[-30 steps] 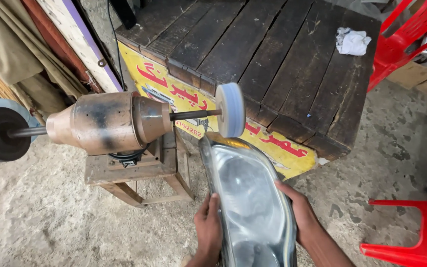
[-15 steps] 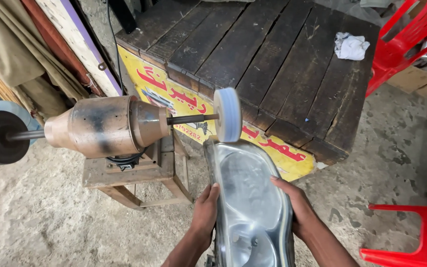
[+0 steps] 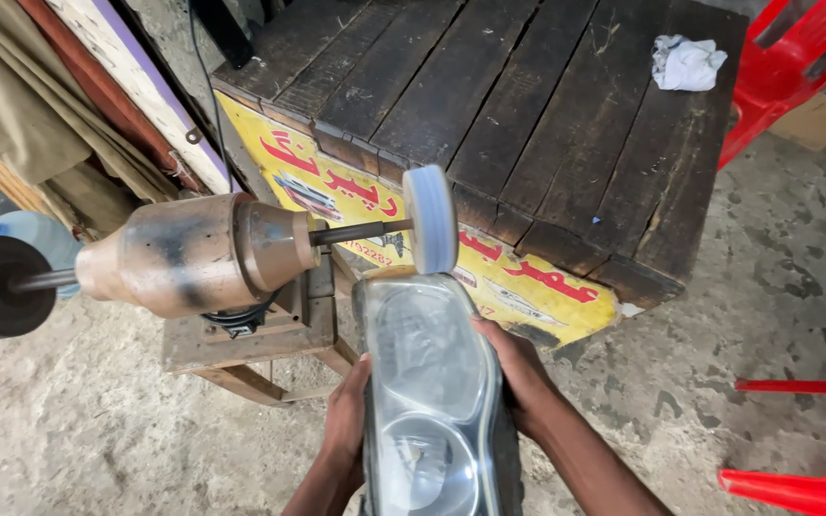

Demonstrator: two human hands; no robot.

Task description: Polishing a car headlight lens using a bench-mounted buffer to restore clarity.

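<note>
Beneath one buffing wheel (image 3: pixel 430 218), two hands' fingers (image 3: pixel 360 377) grip one headlight (image 3: pixel 429 382).

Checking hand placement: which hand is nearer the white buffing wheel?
Right. The right hand grips the headlight edge just below the buffing wheel; the left hand holds lower on the opposite edge.

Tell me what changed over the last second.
Both hands, left hand and right hand, raised the headlight until its top edge reached the white buffing wheel. Their grip on its sides is unchanged. The motor and wooden table stayed put.
</note>
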